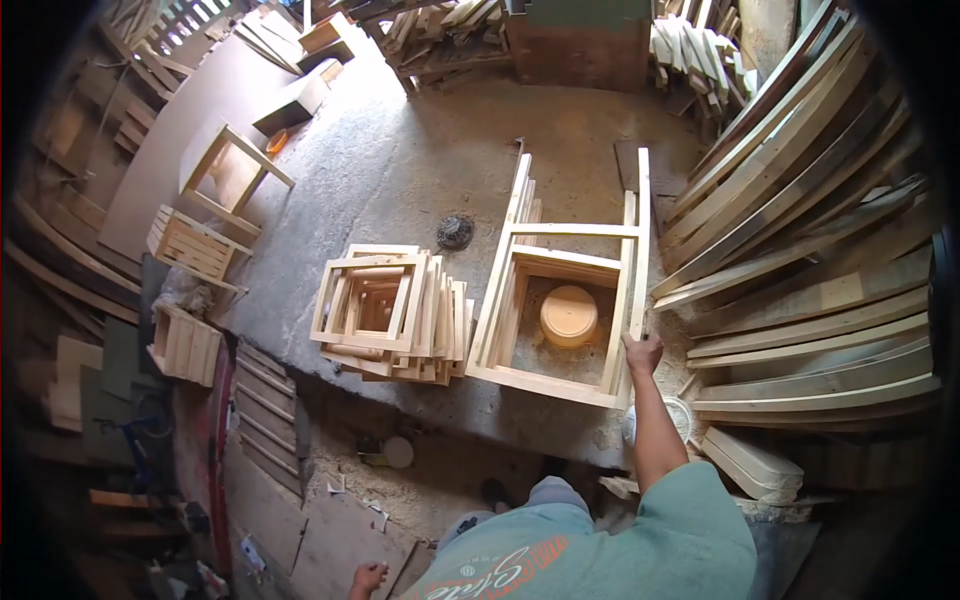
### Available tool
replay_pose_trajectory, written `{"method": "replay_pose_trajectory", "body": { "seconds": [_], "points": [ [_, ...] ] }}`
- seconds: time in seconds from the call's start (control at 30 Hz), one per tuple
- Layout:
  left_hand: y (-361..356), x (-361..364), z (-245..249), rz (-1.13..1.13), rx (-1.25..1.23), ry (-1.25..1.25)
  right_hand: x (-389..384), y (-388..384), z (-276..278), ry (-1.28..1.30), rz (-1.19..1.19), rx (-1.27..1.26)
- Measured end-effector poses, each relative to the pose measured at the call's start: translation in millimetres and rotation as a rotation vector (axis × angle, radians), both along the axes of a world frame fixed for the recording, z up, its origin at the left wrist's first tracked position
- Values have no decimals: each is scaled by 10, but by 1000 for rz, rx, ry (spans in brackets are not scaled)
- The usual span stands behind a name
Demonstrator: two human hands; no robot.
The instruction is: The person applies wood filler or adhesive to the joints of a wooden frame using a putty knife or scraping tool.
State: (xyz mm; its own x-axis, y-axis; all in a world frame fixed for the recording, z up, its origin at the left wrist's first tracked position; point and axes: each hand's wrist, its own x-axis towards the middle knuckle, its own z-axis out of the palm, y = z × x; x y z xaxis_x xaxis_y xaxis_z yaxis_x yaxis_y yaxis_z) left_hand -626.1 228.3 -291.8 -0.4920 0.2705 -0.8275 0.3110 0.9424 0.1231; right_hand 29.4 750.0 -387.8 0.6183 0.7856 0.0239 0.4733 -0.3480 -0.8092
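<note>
My right hand [643, 352] is closed around the near end of a long rail of a pale wooden chair frame [560, 262] that lies on the concrete slab [400, 170]. A round wooden disc [568, 315] sits on the slab inside that frame. To its left is a stack of square wooden frames [390, 310]. My left hand [368, 577] hangs low beside my body, over the floor and touching nothing I can see; it is too small to tell whether its fingers are curled.
Long curved planks [800, 250] are piled along the right. Slatted wooden crates [188, 245] and an open stool frame [232, 165] stand at the left edge of the slab. Boards and scraps [265, 400] cover the floor below. A small round metal object [455, 232] lies mid-slab.
</note>
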Motion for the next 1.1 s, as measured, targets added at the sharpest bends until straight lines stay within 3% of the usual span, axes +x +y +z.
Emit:
{"method": "replay_pose_trajectory", "body": {
  "seconds": [0.17, 0.4, 0.7, 0.93, 0.97, 1.1],
  "points": [
    [-27, 229, 213, 232, 31, -24, -31, 169, -275, 5, -16, -106],
    [436, 604, 801, 40, 67, -47, 37, 319, -641, 58, 3, -125],
    [75, 344, 626, 113, 46, -67, 91, 289, -869, -103, -35, -173],
    [-190, 349, 576, 190, -42, -70, 83, 273, -761, -135, 83, -505],
    [-235, 360, 594, 214, -45, -81, 82, 236, -800, -271, 92, -399],
    [-306, 484, 686, 236, -6, -67, -119, 66, -671, -200, -71, -274]
  ]
}}
